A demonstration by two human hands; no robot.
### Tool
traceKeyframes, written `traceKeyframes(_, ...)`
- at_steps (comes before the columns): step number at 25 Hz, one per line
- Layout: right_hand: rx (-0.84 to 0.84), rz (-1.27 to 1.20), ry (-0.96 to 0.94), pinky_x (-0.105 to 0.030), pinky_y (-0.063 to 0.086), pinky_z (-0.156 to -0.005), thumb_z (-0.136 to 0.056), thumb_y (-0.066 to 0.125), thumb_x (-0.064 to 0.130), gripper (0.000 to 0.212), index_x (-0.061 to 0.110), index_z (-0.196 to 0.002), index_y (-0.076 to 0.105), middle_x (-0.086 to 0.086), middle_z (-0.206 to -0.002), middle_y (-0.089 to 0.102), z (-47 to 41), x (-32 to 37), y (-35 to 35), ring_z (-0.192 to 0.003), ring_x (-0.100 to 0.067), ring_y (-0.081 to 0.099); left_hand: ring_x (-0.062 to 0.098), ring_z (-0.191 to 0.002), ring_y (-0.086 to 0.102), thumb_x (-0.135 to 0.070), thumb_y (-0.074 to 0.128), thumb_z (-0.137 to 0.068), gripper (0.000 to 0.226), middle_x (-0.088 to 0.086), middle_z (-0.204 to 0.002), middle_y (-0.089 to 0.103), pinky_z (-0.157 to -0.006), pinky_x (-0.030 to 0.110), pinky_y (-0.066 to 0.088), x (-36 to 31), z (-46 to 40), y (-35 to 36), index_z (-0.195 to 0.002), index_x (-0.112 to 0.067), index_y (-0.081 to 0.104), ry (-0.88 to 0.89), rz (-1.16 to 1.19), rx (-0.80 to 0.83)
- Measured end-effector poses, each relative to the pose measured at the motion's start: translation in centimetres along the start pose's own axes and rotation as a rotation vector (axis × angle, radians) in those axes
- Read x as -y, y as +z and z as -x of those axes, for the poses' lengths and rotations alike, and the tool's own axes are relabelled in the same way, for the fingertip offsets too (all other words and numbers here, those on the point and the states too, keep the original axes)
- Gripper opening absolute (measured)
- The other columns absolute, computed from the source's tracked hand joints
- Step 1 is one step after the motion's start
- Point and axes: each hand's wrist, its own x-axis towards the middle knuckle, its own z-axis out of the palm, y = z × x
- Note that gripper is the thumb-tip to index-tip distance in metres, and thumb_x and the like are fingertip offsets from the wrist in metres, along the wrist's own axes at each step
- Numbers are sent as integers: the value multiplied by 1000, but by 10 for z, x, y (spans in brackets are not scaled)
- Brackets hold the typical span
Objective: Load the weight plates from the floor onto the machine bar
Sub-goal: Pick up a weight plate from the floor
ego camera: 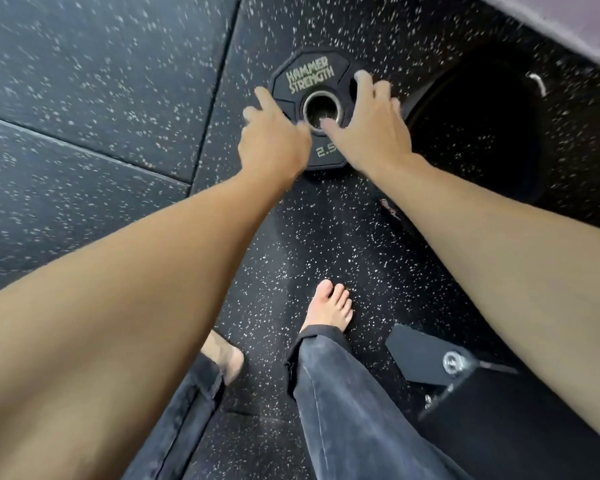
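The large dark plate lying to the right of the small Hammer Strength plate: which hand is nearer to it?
Right. The right hand spreads over the small plate's right edge, beside the large plate. The left hand is at the small plate's left edge, farther away.

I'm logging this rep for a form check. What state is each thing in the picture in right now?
Small weight plate: flat on the floor, label up, not lifted.
Left hand: fingers spread at the plate's left edge, no firm grip yet.
Right hand: fingers spread over the plate's right side, thumb at the centre hole.
Large plate: dark, at the right, untouched.
Bare foot: planted on the floor.
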Motion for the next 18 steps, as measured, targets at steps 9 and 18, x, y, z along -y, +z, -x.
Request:
traceKeyframes(9,90,18,199,-45,35,-105,-94,62,37,96,15,-158,-6,-19,-161,11,-64,0,35,-142,-40,24,31,-115,58,-50,69,-87,89,21,-140,35,-79,33,39,-10,-64,55,-145,-1,21,-189,115,-50)
traceKeyframes(18,43,-36,241,-40,42,-98,-80,78,35,81,6,-140,31,-23,-142,38,-32,24,42,-128,-41,46,35,-109,63,-41,79,-80,72,17,-131,48,-77,33,41,25,-47,36,-129,-11,36,-162,120,-132)
